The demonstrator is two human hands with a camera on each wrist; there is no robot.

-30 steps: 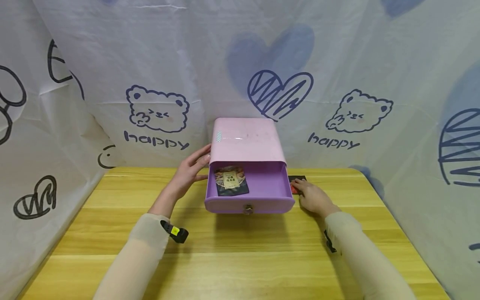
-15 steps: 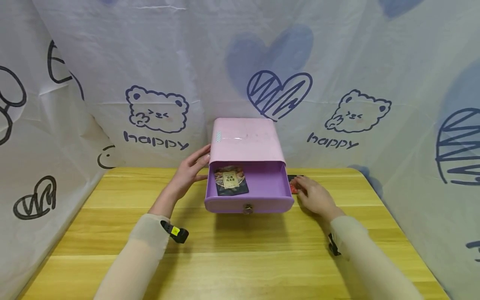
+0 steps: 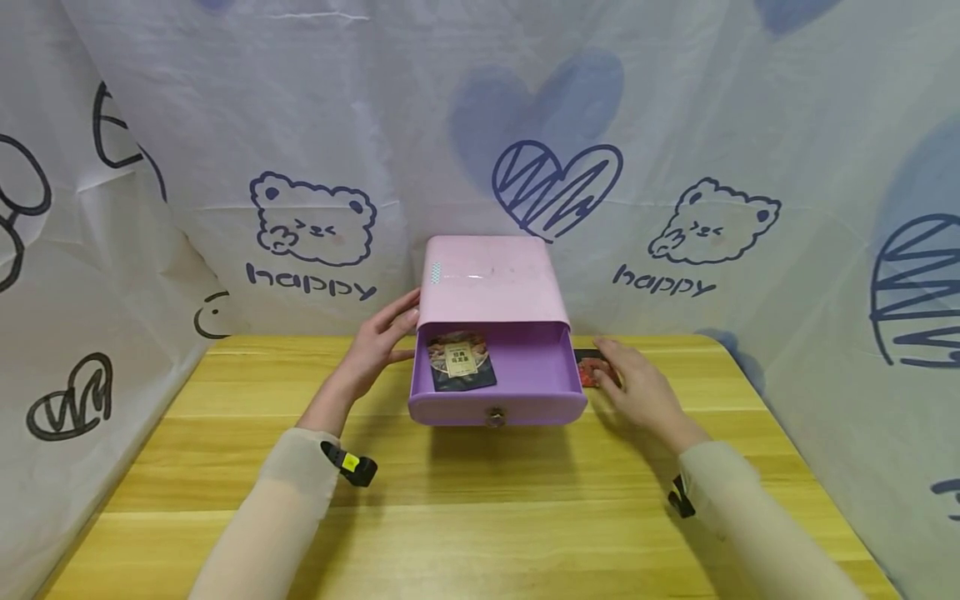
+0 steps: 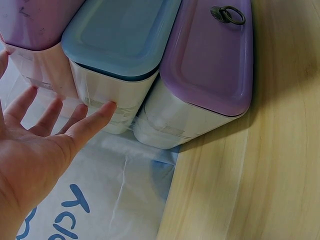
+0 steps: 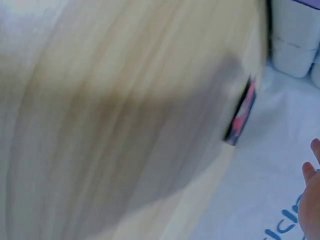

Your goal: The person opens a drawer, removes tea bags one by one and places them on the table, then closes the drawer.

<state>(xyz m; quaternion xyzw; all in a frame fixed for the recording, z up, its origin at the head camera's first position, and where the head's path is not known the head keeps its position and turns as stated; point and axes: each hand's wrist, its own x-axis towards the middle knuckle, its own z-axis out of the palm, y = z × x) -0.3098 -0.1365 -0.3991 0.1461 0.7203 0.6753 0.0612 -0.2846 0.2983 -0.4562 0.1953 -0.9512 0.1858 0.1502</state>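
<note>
A drawer cabinet (image 3: 491, 279) with a pink top stands at the back of the table, its purple drawer (image 3: 532, 367) pulled out. Inside the drawer, on the left, lies a dark sachet (image 3: 461, 362) with a pale label. My left hand (image 3: 375, 343) rests spread against the cabinet's left side; in the left wrist view its thumb reaches the blue drawer's casing (image 4: 112, 82). Right of the cabinet, a black and red sachet (image 5: 241, 112) lies on the table. My right hand (image 3: 633, 383) is over its right part, fingers loosely bent; the right wrist view shows them apart from it.
The left wrist view shows the stacked drawers, with a purple bottom one (image 4: 210, 55) bearing a ring pull (image 4: 230, 15). A printed white cloth (image 3: 337, 125) hangs right behind the cabinet. Yellowish wood tabletop (image 3: 480, 533) extends in front.
My right hand has drawn back to the right and its fingers have lifted off the black and red sachet, so more of it shows. The left hand and drawer stay put.
</note>
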